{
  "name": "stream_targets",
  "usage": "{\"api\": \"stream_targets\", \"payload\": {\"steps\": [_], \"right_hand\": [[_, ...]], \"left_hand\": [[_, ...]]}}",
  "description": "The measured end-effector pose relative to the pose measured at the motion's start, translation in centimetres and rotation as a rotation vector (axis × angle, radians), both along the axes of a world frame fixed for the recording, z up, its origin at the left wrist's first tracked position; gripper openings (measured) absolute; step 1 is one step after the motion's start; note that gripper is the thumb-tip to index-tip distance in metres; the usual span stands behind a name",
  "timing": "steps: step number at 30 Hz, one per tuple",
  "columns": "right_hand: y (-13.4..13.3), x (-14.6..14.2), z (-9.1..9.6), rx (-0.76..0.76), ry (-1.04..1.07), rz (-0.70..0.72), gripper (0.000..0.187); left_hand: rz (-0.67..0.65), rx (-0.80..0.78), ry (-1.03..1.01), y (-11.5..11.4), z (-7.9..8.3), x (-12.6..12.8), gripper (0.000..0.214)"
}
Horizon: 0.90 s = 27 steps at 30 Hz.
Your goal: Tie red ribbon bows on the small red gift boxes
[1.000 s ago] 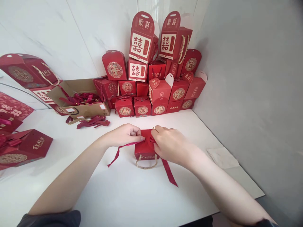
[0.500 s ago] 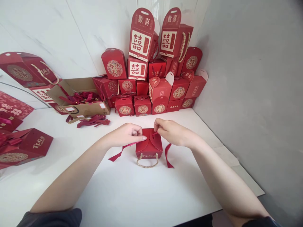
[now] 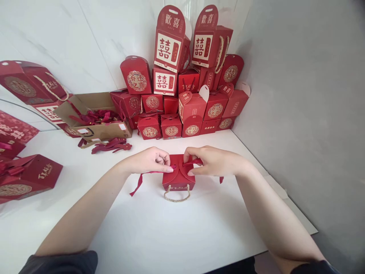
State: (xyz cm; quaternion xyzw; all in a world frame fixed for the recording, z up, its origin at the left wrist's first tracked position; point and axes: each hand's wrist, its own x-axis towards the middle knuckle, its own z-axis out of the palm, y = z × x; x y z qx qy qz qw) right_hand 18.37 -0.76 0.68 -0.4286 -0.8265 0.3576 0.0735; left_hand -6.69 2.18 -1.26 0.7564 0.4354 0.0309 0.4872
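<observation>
A small red gift box (image 3: 178, 179) with a beige rope handle (image 3: 176, 195) stands on the white table (image 3: 159, 232) in front of me. A dark red ribbon (image 3: 139, 182) runs across its closed top. My left hand (image 3: 151, 161) pinches the ribbon at the box's left edge, and the loose end trails down to the left. My right hand (image 3: 212, 161) is closed on the ribbon at the right of the lid, and a short end shows below the wrist.
A pile of red gift boxes (image 3: 185, 91) fills the back corner against the walls. A brown carton (image 3: 94, 118) holding red ribbons sits at back left, with loose ribbons (image 3: 110, 145) before it. More red boxes (image 3: 27, 177) lie at the left edge. The grey wall (image 3: 299, 114) bounds the right.
My right hand has lifted off the lid and drawn the ribbon out to the right, so its hanging end is much shorter. The left hand keeps its pinch.
</observation>
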Motion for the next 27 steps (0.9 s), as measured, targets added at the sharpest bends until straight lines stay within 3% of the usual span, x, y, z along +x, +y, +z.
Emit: {"api": "stream_targets", "payload": {"steps": [3,8,12,18,22,25,27], "right_hand": [[0.0,0.2,0.2,0.057,-0.007,0.026,0.018],[0.3,0.9,0.1,-0.069,-0.078,-0.023,0.039],[0.4,1.2,0.1,-0.128,-0.004,-0.046,0.041],[0.5,0.9,0.5,-0.094,0.099,-0.124,0.043],[0.4,1.6,1.1,-0.177,0.17,-0.03,0.032],[0.3,2.5,1.7,-0.195,0.22,0.029,0.014],[0.3,3.0,2.0,-0.205,0.281,0.013,0.013]], "left_hand": [[-0.001,0.002,0.0,0.0,0.3,0.0,0.035],[-0.022,0.004,0.042,0.1,0.9,-0.5,0.035],[-0.022,-0.031,0.04,0.4,1.2,-1.2,0.035],[-0.067,-0.065,-0.007,1.0,1.7,-2.0,0.033],[-0.08,-0.097,-0.066,1.2,2.2,-2.8,0.031],[-0.141,-0.042,-0.143,1.4,2.6,-3.4,0.032],[-0.189,0.012,-0.211,1.4,2.8,-3.7,0.033]]}}
